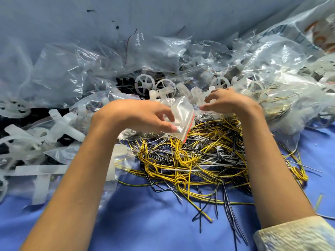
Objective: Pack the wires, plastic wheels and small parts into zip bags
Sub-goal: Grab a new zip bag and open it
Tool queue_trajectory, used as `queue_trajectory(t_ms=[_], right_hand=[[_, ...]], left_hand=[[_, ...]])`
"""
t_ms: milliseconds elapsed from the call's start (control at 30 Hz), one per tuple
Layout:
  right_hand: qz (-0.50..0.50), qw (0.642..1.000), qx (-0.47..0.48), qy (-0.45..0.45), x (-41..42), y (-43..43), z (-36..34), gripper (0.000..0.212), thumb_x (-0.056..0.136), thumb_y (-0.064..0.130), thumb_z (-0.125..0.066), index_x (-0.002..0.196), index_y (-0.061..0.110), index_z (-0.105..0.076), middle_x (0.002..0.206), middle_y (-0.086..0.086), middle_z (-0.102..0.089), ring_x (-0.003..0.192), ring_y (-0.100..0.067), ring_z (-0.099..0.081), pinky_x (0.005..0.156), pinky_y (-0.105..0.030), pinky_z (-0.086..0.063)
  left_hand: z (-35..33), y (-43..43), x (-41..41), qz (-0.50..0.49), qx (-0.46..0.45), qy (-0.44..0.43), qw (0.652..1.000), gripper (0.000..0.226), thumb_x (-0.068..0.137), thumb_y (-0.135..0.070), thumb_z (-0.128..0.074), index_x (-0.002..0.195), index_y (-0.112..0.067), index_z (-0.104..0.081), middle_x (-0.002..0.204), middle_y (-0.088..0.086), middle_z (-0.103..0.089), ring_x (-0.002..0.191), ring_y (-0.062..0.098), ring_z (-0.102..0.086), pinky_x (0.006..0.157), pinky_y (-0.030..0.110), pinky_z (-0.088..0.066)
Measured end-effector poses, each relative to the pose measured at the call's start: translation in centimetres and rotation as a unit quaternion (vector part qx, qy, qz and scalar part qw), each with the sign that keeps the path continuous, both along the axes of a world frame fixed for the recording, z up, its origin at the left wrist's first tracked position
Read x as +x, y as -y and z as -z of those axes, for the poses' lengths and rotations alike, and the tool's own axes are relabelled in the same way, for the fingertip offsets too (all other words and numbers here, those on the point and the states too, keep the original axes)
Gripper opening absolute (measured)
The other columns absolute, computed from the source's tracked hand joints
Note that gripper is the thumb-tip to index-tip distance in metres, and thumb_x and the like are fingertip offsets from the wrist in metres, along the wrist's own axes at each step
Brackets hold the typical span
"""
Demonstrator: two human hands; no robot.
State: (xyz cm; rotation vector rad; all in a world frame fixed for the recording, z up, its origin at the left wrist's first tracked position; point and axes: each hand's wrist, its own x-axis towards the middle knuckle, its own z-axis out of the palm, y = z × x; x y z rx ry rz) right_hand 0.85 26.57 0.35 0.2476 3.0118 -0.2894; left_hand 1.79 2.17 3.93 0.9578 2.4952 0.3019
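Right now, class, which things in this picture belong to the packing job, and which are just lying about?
Belong to the job:
zip bag with a red strip, held in the left hand; right hand near it; tangled wires; plastic wheels; white plastic parts; spare clear bags.

Just lying about:
blue cloth underneath; large printed sack, top right.

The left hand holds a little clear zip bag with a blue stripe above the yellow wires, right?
Not quite: the head view shows the stripe on the small clear plastic zip bag is red, not blue. The left hand does hold it above the tangled yellow wires.
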Motion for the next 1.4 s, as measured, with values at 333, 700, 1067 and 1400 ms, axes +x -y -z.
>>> queue_trajectory(t_ms=[333, 700, 1067, 1400], right_hand=[[0.006, 0.998, -0.066, -0.006, -0.1, -0.8, 0.0, 0.054, 0.088, 0.057, -0.054, 0.128, 0.022, -0.056, 0.139, -0.006, -0.049, 0.130, -0.025, -0.039, 0.106, -0.042, -0.036], [-0.009, 0.996, -0.091, -0.006, 0.4, -0.9, -0.5, 0.050, 0.090, 0.053, -0.053, 0.127, 0.019, -0.057, 0.137, -0.005, -0.052, 0.121, -0.023, -0.048, 0.100, -0.037, -0.040], [-0.026, 0.933, -0.325, -0.155, 1.3, 1.7, -3.3, 0.057, 0.086, 0.064, -0.039, 0.119, 0.021, -0.057, 0.127, -0.003, -0.059, 0.102, -0.016, -0.061, 0.089, -0.035, -0.048], [-0.001, 0.746, -0.629, -0.221, 2.6, 4.7, -7.3, 0.015, 0.098, 0.035, -0.041, 0.101, 0.027, -0.053, 0.058, 0.016, -0.066, 0.054, -0.009, -0.067, 0.050, -0.021, -0.051]], left_hand=[[2.2, 4.8, -8.9, -0.318, 0.140, -0.213, 0.913, 0.032, 0.090, -0.027, -0.058, 0.120, -0.017, -0.059, 0.130, 0.013, -0.053, 0.122, 0.030, -0.046, 0.100, 0.040, -0.039], [4.6, 10.6, -14.0, -0.452, -0.029, -0.175, 0.874, 0.033, 0.087, -0.010, -0.052, 0.113, 0.010, -0.056, 0.123, 0.034, -0.053, 0.113, 0.044, -0.053, 0.093, 0.040, -0.044], [-2.6, 5.4, -6.6, -0.131, 0.198, -0.228, 0.944, 0.058, 0.076, 0.017, -0.044, 0.080, -0.033, -0.074, 0.093, -0.004, -0.072, 0.089, 0.009, -0.065, 0.081, 0.025, -0.047], [-5.4, 3.9, -1.6, 0.027, 0.042, -0.116, 0.992, 0.042, 0.078, -0.001, -0.050, 0.061, -0.035, -0.068, 0.084, -0.014, -0.073, 0.091, 0.025, -0.067, 0.084, 0.044, -0.052]])
